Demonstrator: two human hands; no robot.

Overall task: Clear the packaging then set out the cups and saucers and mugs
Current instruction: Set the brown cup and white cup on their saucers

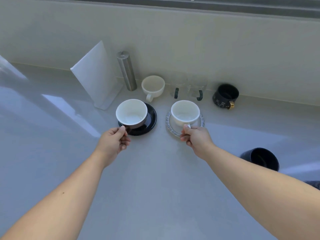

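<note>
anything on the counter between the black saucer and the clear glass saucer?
No. In the head view the strip of counter between the black saucer and the glass saucer is bare. The cream cup stands further back, outside that gap.

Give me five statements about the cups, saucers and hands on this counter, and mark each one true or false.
1. The left hand holds the brown cup by its handle. True.
2. The brown cup sits over a clear glass saucer. False: it is over the black saucer.
3. The right hand has a grip on the white cup. True.
4. The black mug near the wall has a gold handle. True.
5. Both glass mugs stand on saucers. False: they stand directly on the counter.
</note>
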